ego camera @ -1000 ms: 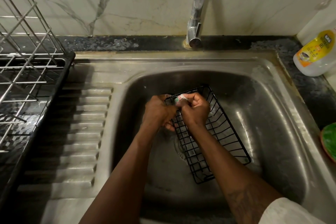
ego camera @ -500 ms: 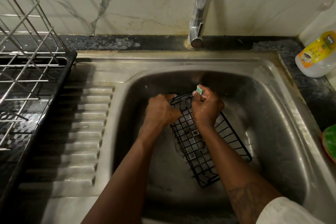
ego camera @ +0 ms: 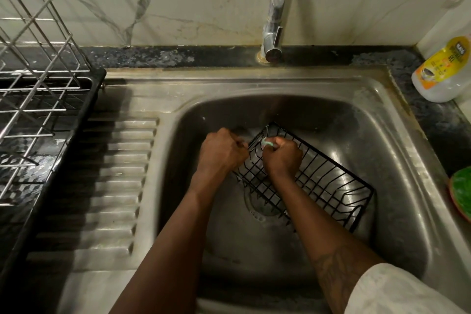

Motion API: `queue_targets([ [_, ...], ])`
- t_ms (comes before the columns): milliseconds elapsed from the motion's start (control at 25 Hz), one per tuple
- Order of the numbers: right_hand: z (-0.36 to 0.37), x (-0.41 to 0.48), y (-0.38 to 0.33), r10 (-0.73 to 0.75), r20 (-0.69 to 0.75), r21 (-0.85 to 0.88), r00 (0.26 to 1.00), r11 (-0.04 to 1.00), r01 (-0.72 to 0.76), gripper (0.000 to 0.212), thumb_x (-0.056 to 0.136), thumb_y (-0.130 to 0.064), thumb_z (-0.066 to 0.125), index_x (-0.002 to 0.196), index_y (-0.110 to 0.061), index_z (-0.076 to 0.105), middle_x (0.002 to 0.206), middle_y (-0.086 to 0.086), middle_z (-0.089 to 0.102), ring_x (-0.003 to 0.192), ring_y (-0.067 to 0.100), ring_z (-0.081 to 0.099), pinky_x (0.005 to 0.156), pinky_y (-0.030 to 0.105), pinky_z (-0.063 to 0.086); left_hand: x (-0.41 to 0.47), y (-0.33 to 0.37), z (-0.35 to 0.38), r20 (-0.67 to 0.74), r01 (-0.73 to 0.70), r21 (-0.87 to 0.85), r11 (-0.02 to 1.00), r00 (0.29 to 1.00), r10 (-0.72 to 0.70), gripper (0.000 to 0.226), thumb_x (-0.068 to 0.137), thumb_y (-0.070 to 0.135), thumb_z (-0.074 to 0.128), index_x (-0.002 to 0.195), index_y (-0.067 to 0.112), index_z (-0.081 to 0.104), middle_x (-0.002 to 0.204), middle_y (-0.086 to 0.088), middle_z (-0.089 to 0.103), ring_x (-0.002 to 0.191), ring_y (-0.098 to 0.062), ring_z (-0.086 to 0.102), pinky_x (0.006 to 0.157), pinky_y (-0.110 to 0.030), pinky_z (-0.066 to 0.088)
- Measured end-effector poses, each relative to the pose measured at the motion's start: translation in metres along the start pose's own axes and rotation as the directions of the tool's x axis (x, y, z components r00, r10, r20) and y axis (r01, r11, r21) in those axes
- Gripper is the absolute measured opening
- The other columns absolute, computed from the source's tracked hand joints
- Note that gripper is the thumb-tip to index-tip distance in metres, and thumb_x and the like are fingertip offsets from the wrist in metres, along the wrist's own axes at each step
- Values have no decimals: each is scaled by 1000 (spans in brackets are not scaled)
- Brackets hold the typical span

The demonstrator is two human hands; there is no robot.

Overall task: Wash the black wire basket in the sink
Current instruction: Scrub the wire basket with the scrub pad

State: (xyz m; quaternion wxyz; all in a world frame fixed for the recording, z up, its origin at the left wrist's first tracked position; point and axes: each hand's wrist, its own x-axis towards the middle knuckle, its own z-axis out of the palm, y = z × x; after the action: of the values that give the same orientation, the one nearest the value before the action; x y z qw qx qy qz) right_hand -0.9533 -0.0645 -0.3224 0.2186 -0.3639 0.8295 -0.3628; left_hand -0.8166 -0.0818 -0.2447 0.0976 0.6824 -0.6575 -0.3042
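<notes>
Head view: left hand [ego camera: 221, 154] grips wire basket [ego camera: 331, 186], right hand [ego camera: 281, 158] clutches green scrubber [ego camera: 267, 143]; bottle [ego camera: 443, 71] beside sink [ego camera: 397, 150].

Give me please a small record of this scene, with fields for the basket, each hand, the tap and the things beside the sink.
basket: black wire, lying in the sink, partly over the drain
left hand: grips the basket's left corner
right hand: inside the basket, holds a small green scrub pad against the wires
tap: behind the sink; no water stream shows
right side: bottle with a yellow label, on the counter
left side: dish rack
</notes>
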Motion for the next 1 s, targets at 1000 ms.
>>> queue_targets([
  [1000, 14, -23, -45, -511, 286, 432, 810, 824, 367, 23, 85, -1, 74, 106, -8, 78, 105, 7, 69, 98, 14, 68, 90, 23, 55, -4, 4, -30, 287, 409, -184, 894, 892, -349, 17, 90, 11, 61, 85, -3, 69, 60, -15, 72, 47, -22, 71, 41, -25, 54],
])
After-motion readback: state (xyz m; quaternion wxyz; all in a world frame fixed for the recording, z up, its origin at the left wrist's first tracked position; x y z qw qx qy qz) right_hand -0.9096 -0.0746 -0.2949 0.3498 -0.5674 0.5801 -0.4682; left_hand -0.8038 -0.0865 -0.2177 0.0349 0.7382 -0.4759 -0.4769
